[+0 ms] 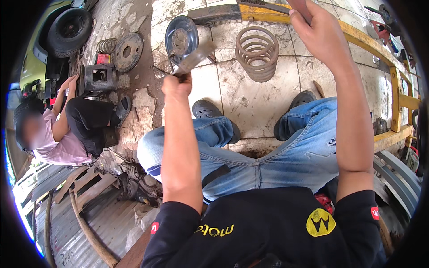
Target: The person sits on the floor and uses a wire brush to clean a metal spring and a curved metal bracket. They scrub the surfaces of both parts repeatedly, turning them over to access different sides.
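Observation:
Raised in front of my left knee, my left hand (178,87) is closed around a flat, grey-brown metal piece (196,57), smeared by motion. At the upper right, my right hand (319,33) grips a reddish-brown handle (302,10). It belongs to a long dark tool (275,6) that looks like a wire brush; the top edge cuts part of it off. Between and beyond my feet stands a rusty coil spring (257,56) on the tiles. A black round metal dish (182,38) lies behind the left hand's piece.
A yellow metal frame (395,98) runs along the right side and top. At left, another person (67,129) sits beside a dark metal block (98,78), a rusty disc (128,52), a smaller coil spring (106,45) and a tyre (69,29). Corrugated sheets (85,236) lie at lower left.

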`<state>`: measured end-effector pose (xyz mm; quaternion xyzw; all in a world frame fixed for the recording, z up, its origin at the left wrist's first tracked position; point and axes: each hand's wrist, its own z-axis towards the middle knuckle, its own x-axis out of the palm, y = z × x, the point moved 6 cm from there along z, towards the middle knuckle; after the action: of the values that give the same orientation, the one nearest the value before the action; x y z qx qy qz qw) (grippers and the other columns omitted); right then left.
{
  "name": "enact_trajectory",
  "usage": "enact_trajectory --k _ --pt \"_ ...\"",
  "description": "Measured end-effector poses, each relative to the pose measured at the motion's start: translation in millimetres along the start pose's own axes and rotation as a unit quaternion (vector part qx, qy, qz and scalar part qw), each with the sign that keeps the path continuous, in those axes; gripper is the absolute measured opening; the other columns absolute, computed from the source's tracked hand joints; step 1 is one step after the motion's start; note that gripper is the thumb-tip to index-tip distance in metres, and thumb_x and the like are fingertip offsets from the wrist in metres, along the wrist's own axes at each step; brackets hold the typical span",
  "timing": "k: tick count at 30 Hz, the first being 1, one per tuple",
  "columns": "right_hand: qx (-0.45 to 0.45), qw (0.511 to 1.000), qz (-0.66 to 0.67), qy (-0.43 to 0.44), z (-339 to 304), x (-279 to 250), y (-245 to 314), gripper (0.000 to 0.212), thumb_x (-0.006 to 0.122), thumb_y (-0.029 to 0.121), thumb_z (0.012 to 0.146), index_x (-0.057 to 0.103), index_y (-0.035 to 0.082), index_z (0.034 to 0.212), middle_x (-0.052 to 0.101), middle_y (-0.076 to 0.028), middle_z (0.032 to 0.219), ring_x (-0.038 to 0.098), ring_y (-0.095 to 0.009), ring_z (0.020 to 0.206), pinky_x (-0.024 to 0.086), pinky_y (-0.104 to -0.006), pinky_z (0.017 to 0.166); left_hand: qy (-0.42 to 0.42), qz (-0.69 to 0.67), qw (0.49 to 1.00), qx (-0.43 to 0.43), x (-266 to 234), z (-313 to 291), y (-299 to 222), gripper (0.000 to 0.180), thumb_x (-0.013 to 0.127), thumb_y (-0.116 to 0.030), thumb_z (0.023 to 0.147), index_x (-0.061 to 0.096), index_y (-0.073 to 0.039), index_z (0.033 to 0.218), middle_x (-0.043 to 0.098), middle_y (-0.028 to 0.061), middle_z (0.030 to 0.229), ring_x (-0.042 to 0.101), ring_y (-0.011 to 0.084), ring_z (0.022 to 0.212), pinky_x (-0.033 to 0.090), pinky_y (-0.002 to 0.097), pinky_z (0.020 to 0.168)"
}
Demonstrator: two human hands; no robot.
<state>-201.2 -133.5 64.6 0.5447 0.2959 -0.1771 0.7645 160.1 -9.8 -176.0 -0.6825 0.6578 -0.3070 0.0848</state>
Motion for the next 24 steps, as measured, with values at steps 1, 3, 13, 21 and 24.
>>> enact_trajectory --k 1,3,13,21,24 --pt "0.004 1.000 0.004 -0.008 0 -1 -3 0.028 0.056 0.012 0.088 0.063 -0.001 0.112 0.060 -0.016 0.069 0.058 -0.023 0.061 0.046 -0.0372 0.060 0.015 -0.014 1.000 -0.022 0 8 15 0.027 0.032 -0.006 0.101 0.050 0.008 0.116 0.060 0.0199 0.107 0.067 0.0297 0.089 0.061 0.0397 0.078" --pt "0.029 0.999 -0.016 -0.010 0 -3 -3 0.026 0.056 0.011 0.088 0.063 -0.001 0.110 0.060 -0.015 0.069 0.058 -0.023 0.061 0.045 -0.0365 0.060 0.015 -0.057 0.996 -0.066 -16 35 41 0.027 0.033 -0.007 0.102 0.050 0.007 0.116 0.061 0.0198 0.108 0.066 0.0304 0.093 0.061 0.0410 0.081" --pt "-0.018 0.999 -0.040 0.001 0 -1 9 0.029 0.055 0.009 0.089 0.062 -0.002 0.115 0.064 -0.019 0.076 0.061 -0.023 0.065 0.047 -0.0339 0.064 -0.147 0.011 0.989 -0.034 -88 56 82 0.030 0.035 -0.011 0.101 0.052 0.006 0.120 0.058 0.0202 0.113 0.064 0.0326 0.093 0.062 0.0436 0.074" --pt "-0.044 0.999 0.021 0.018 7 12 -5 0.036 0.055 0.008 0.088 0.060 -0.003 0.122 0.066 -0.022 0.082 0.065 -0.024 0.071 0.049 -0.0330 0.068 -0.182 0.008 0.983 -0.008 -99 63 87 0.030 0.039 -0.011 0.101 0.053 0.005 0.122 0.059 0.0179 0.116 0.064 0.0322 0.097 0.063 0.0422 0.077" --pt "-0.012 0.999 -0.013 0.046 10 10 -5 0.044 0.052 0.003 0.085 0.056 -0.002 0.128 0.066 -0.025 0.097 0.066 -0.030 0.089 0.049 -0.0348 0.079 -0.121 -0.032 0.992 -0.034 -89 61 84 0.030 0.038 -0.010 0.101 0.054 0.005 0.121 0.060 0.0179 0.116 0.064 0.0318 0.099 0.063 0.0423 0.079"
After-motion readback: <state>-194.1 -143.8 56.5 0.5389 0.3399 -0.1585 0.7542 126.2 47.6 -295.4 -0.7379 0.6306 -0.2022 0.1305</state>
